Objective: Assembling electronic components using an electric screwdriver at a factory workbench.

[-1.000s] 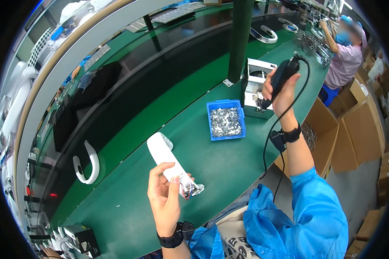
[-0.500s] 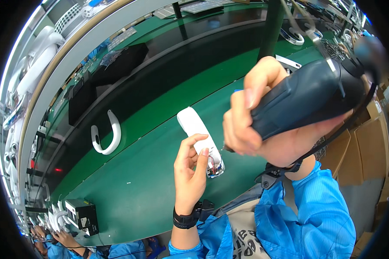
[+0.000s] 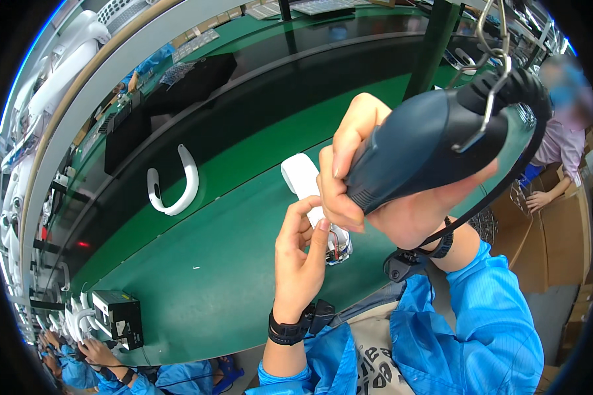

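My right hand (image 3: 412,220) is wrapped round a dark electric screwdriver (image 3: 428,145), which hangs by a metal hook (image 3: 491,105) and trails a black cable. Its tip is hidden behind my fingers. Below it, a white curved housing (image 3: 301,174) lies on the green table, with wires and a small circuit board (image 3: 339,245) bare at its near end. My left hand (image 3: 296,263) holds the housing's left side between thumb and fingers. Part of the housing is covered by my hands.
Another white U-shaped piece (image 3: 190,184) lies on the green strip at the left. A black box-shaped device (image 3: 118,319) stands by the table's lower left, near co-workers' hands. A dark green post (image 3: 435,52) rises behind. Cardboard boxes (image 3: 553,243) and another person are at the right.
My right hand and the screwdriver have shifted left and now overlap the housing. My left hand stays on the housing. A person has come into view at the right.
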Tool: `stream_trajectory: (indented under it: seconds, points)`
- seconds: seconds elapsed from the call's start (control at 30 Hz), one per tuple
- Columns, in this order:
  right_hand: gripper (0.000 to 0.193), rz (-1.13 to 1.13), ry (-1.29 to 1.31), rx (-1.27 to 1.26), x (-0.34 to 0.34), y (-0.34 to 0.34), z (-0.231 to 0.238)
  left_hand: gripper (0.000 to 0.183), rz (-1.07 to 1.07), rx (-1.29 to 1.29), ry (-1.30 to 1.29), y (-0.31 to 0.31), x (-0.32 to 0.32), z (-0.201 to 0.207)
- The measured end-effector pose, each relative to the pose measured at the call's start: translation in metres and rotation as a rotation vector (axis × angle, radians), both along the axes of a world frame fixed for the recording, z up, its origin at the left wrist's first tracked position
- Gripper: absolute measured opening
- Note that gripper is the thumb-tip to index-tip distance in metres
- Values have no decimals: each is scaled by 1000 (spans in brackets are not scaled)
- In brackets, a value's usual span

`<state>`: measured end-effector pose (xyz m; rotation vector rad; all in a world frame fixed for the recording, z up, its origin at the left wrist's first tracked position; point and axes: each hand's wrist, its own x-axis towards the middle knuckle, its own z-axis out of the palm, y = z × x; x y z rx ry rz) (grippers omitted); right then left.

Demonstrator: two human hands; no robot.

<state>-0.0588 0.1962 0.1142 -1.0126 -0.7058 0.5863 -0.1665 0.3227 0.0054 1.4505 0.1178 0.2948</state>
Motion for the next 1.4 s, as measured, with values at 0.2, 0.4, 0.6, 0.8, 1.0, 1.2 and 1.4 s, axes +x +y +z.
stream_trajectory:
  seconds: [0.2,0.4,0.6,0.8,1.0,1.2,1.4]
  points:
    - [111,0,-91,31,-4,7,-10,28,20,47,-19,-2,-2,-1]
    - [112,1,-178,137,-4,13,-30,28,-19,47,21,8,-5,-4]
    - [107,53,-122,137,-7,15,-24,27,-9,23,-47,5,-5,3]
    - [116,-107,-51,16,-23,5,-6,24,-45,-77,-28,10,-11,-2]
    - [94,-333,-241,462,8,-82,-18,28,-80,-307,15,-2,-21,2]
    - [92,-795,-207,222,97,-181,-80,59,-150,-366,-19,-22,-8,-2]
    - [89,-897,-218,137,122,-193,-112,68,-117,-283,-25,-22,-9,-10]
